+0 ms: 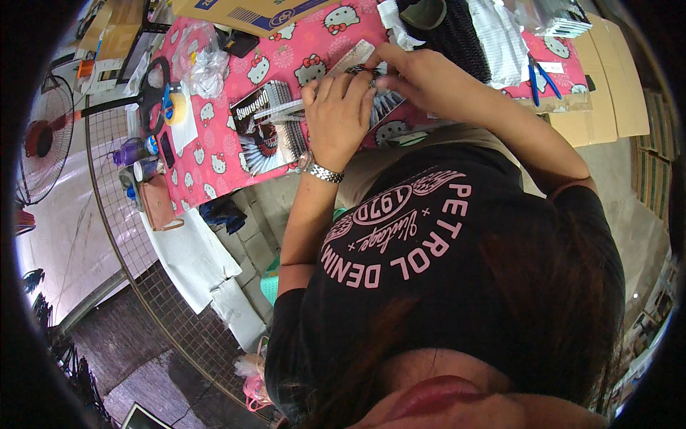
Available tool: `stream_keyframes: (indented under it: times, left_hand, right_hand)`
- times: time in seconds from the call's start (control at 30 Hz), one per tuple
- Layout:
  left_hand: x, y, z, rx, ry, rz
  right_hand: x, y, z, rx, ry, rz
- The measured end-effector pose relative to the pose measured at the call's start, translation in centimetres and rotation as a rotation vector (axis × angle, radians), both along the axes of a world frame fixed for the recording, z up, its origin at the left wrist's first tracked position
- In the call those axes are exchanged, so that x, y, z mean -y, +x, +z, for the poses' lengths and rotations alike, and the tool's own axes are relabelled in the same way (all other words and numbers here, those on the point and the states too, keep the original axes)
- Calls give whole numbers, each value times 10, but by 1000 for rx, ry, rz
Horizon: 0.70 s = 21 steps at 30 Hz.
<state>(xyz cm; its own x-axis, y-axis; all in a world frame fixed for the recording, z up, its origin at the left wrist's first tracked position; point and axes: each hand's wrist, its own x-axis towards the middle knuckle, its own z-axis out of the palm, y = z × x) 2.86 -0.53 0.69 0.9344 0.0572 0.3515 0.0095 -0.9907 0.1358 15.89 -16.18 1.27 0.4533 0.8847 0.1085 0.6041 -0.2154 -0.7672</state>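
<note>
My left hand (pixel 334 118), with a metal watch at the wrist, lies bent over a printed card (pixel 386 107), its fingers close together around the card's near side. My right hand (pixel 427 77) reaches in from the right, thumb and fingers pinched at the card's top, where a small dark thing shows between the two hands. What the right fingers hold is mostly hidden. Beside my left hand, a fanned stack of printed cards (pixel 259 143) in black and white lies on the pink patterned tablecloth (pixel 207 168).
Blue-handled pliers (pixel 541 80) lie at the right, near a dark mesh bundle (pixel 464 39) on white wrapping. A cardboard box (pixel 250 13) stands at the back. Crumpled clear plastic (pixel 206 68), a yellow tape roll (pixel 177 107) and a pink pouch (pixel 158 202) are at the left.
</note>
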Motion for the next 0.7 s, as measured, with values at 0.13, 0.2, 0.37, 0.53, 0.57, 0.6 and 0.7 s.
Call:
stream_keyframes:
  times: [0.13,0.2,0.37,0.53,0.57,0.6,0.7]
  left_hand:
    - [9,-12,-7,1,23,315]
    - [9,-22,-19,-22,-57,504]
    - [11,-26,-33,132,-79,405]
    - [-10,-21,-27,203,-101,234]
    - [-13,-19,-26,221,-104,213]
    - [-12,-17,-25,262,-89,184]
    - [-9,-17,-20,177,-106,147]
  right_hand:
    - [-1,-3,-7,243,239,50]
    - [-3,2,-7,149,230,111]
    - [-1,26,-15,-117,-4,66]
    - [5,116,-72,750,-125,-345]
    - [5,122,-80,757,-266,-328]
    - [3,128,-92,735,-283,-309]
    - [-1,130,-101,644,-211,-226]
